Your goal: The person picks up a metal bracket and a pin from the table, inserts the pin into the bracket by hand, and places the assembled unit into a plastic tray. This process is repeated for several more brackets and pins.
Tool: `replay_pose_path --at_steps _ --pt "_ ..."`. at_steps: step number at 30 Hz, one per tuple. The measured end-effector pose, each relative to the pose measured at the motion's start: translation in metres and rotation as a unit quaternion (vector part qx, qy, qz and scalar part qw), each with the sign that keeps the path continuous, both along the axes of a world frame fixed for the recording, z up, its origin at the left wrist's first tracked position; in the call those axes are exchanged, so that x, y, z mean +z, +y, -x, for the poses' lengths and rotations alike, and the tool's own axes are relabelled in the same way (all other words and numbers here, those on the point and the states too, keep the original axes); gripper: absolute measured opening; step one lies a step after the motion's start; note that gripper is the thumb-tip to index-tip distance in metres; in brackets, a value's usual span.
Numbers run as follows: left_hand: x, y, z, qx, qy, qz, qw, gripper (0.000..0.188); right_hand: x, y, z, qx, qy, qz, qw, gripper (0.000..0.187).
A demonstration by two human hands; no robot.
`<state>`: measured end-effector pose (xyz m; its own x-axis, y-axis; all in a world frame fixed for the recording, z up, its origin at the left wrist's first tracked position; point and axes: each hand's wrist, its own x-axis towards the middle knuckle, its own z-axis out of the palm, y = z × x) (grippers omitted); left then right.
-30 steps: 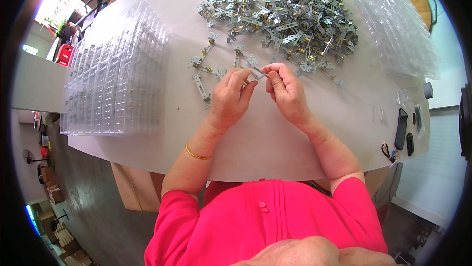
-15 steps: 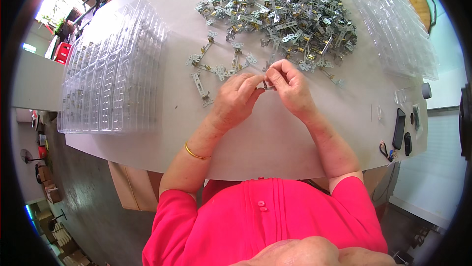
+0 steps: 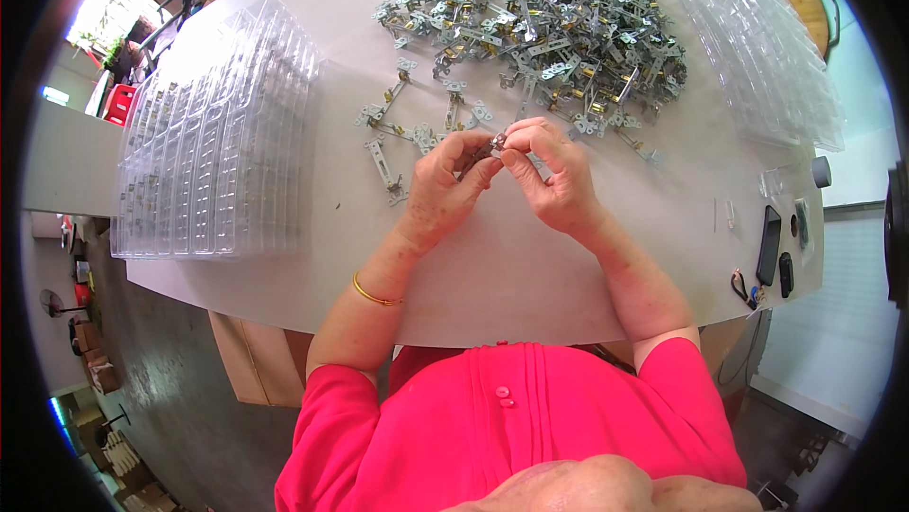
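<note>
Between my fingertips, above the middle of the table, is a small metal bracket part (image 3: 497, 143), mostly covered by the fingers. My left hand (image 3: 445, 186) is closed on it, thumb and fingers pinching. My right hand (image 3: 557, 180) pinches its right end between thumb and forefinger. Just beyond and left of my hands lie several loose metal brackets (image 3: 381, 163) with brass-coloured pieces. A large heap of similar metal brackets (image 3: 578, 34) covers the far middle of the table.
Stacked clear plastic trays (image 3: 213, 152) holding metal parts stand at the left. More clear plastic trays (image 3: 767, 48) lie at the far right. Near the right edge are a black phone (image 3: 768, 247), a small black object (image 3: 786, 275) and dark-handled pliers (image 3: 741, 290).
My hands have turned and opened out slightly, showing more of the metal bracket between them. The thumbs have shifted. Parts on the table look unmoved.
</note>
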<state>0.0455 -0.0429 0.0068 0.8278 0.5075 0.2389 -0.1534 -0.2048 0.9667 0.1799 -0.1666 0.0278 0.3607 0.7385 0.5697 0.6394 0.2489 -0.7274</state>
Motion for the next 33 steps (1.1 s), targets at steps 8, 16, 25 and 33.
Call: replay_pose_path --at_steps 8,16,25,33 --pt "0.006 0.016 0.007 -0.093 -0.082 0.281 0.952 0.037 -0.004 -0.002 0.001 0.005 0.307 -0.048 0.950 0.004" --pt "0.009 0.001 -0.003 -0.055 -0.089 0.155 0.982 0.035 -0.007 -0.001 0.000 0.013 0.479 -0.052 0.876 0.012" --pt "-0.005 0.015 -0.002 -0.035 -0.093 0.160 0.982 0.029 -0.008 0.002 0.015 -0.054 0.277 0.028 0.959 0.011" --pt "0.005 0.010 0.003 -0.092 -0.034 0.234 0.967 0.028 0.011 -0.004 0.027 -0.037 0.183 0.030 0.982 0.004"
